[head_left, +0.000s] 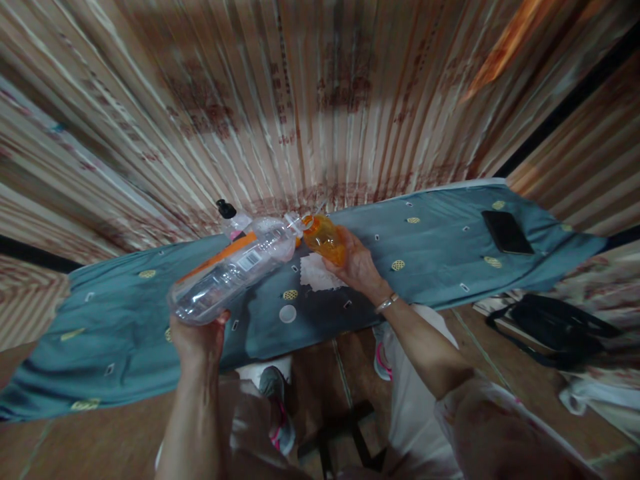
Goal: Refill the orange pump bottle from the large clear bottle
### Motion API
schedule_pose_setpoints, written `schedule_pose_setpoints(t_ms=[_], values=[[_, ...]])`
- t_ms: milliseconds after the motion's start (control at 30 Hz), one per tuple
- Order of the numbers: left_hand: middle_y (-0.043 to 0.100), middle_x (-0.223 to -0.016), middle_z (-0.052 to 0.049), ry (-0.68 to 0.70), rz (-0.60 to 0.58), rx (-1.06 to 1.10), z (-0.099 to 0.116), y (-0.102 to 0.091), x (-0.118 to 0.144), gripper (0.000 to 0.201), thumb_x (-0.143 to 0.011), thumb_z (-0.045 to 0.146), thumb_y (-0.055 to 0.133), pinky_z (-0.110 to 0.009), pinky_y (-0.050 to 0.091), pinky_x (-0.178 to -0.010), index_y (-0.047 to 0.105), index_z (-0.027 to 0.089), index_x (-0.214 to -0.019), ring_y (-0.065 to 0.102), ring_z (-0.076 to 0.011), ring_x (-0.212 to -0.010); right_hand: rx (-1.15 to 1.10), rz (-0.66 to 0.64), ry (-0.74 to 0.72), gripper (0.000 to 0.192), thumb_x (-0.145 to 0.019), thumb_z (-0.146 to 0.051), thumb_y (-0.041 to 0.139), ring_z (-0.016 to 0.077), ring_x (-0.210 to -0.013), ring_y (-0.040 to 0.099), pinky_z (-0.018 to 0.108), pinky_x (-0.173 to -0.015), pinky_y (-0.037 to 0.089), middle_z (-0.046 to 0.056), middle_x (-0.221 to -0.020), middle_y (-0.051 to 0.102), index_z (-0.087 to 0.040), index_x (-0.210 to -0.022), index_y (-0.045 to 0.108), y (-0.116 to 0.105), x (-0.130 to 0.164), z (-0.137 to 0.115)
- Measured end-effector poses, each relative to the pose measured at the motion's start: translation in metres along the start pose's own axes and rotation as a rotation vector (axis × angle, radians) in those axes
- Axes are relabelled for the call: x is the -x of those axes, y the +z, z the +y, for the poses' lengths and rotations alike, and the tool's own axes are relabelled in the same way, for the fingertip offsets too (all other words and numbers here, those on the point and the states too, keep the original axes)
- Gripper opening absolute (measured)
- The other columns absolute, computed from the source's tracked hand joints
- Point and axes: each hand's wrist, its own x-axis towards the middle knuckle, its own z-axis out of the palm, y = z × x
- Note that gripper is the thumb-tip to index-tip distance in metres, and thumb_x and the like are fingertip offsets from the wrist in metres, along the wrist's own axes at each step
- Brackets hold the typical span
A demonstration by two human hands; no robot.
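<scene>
Left hand (197,337) gripping base of clear bottle (233,270), long axis tilting up-right, mouth meeting orange bottle (326,239) clasped in right hand (356,267), over blue cloth (440,240).

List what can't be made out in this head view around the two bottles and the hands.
- Where the clear bottle meets the orange bottle: mouths blurred, any flow unreadable.
- Clear bottle's label: too small and smeared to read.
- Pump-top bottle behind: body hidden by the clear bottle.
- Left hand fingers: hidden behind the clear bottle's base.
- Right hand palm: covered by the orange bottle.
- Round white thing on the cloth: too small to identify.
</scene>
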Motion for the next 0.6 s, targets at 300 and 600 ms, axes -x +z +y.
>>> schedule_pose_setpoints(t_ms=[300, 600], values=[[0.086, -0.102, -0.012, 0.022, -0.032, -0.023, -0.004, -0.005, -0.006, 0.021, -0.091, 0.043, 0.087, -0.026, 0.03, -0.046, 0.086, 0.028, -0.105, 0.067, -0.0245, -0.068, 0.002, 0.018, -0.01, 0.082, -0.105, -0.028, 0.091, 0.0515, -0.16, 0.084, 0.074, -0.143, 0.07, 0.033, -0.17, 0.084, -0.011, -0.179, 0.059, 0.004, 0.001, 0.003], [0.088, -0.105, -0.01, -0.052, 0.03, 0.065, 0.0, 0.001, -0.004, 0.016, -0.096, 0.031, 0.078, -0.023, 0.031, -0.043, 0.086, 0.027, -0.11, 0.067, -0.0219, -0.066, -0.032, 0.068, -0.052, 0.083, -0.101, -0.027, 0.093, 0.0482, -0.156, 0.087, 0.076, -0.138, 0.073, 0.028, -0.166, 0.087, -0.014, -0.177, 0.062, 0.01, 0.001, 0.009]])
